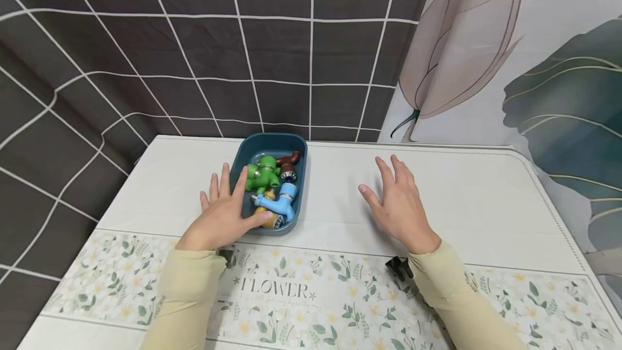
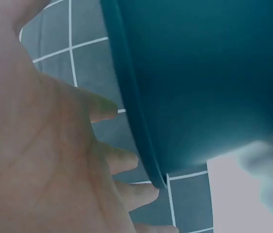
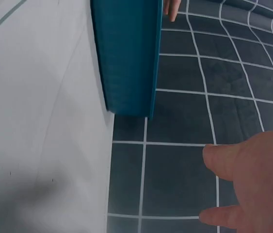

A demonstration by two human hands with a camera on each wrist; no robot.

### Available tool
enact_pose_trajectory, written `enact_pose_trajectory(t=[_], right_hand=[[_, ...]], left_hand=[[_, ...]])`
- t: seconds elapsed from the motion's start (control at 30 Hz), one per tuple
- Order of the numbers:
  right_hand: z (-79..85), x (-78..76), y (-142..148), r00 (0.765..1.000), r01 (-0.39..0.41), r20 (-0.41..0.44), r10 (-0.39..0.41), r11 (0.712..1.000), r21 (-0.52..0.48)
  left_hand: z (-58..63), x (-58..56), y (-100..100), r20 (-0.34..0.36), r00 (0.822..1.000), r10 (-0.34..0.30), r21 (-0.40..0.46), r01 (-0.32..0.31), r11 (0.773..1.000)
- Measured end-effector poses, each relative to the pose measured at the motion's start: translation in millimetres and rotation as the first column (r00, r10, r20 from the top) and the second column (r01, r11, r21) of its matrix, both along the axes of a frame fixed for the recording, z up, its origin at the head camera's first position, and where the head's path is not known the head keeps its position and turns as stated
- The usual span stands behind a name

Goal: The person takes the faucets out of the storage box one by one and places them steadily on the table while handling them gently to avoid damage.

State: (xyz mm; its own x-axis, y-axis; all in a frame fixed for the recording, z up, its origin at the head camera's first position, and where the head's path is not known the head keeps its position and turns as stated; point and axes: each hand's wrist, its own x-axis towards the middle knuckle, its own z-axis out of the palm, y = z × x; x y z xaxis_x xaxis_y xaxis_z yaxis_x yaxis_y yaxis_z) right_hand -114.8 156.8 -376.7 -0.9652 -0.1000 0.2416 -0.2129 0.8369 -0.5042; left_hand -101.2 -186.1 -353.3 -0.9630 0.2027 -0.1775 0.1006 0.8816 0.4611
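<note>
A dark blue bin [image 1: 302,190] stands on the table and holds several plastic faucets. In it lie a green faucet [image 1: 264,173], a brown faucet [image 1: 289,166], a light blue faucet [image 1: 278,203] and a partly covered yellow faucet [image 1: 266,219]. My left hand [image 1: 218,221] hovers at the bin's left side, fingers spread, thumb over the near left corner. In the left wrist view its fingers are beside the bin's wall [image 2: 199,82]; whether they touch the rim I cannot tell. My right hand [image 1: 400,209] is held above the table, right of the bin, fingers extended, holding nothing.
The white table [image 1: 335,199] has a flower-printed band [image 1: 301,307] along its near part. A dark cloth with a white grid [image 1: 272,47] hangs behind and to the left. Leaf-printed cloth [image 1: 466,58] hangs at the right.
</note>
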Motion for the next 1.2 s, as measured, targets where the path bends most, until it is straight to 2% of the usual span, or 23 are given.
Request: enact_pose_trajectory(t=[0.27, 0.73, 1.2], right_hand=[[0.2, -1.3, -10.0, 0.999, -0.027, -0.017, 0.027, 1.000, -0.015], [0.1, -3.2, -27.0, 0.998, -0.060, -0.035, 0.059, 0.998, -0.036], [7.4, -8.6, -54.2, 0.994, -0.109, -0.006, 0.108, 0.993, -0.044]], left_hand=[[-3.4, 4.5, -8.4, 0.036, 0.999, 0.022, -0.017, -0.021, 1.000], [-12.1, 3.3, -11.7, 0.035, 0.999, -0.016, -0.011, 0.016, 1.000], [-14.1, 2.1, -14.2, 0.076, 0.997, -0.014, 0.051, 0.010, 0.999]])
